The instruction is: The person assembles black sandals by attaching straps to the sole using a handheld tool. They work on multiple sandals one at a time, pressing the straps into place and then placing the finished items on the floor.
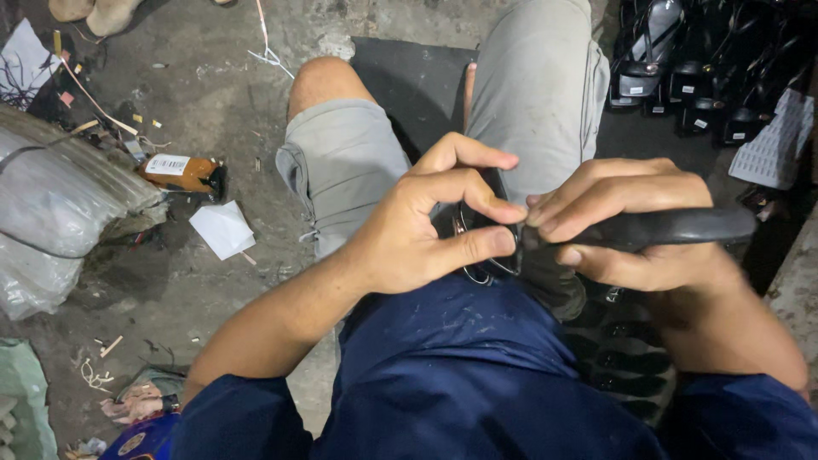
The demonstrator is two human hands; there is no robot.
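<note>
My right hand is closed around a black shoe sole that points to the right, held over my lap. My left hand pinches a thin strap at the sole's left end between thumb and forefinger. The fingertips of both hands meet there. Part of the strap and the sole's left end are hidden behind the fingers.
I sit on a dark mat in grey shorts and a blue shirt. Several black heeled shoes stand at the top right. On the dirty floor lie a brown bottle, a white paper scrap and bundled plastic sacks.
</note>
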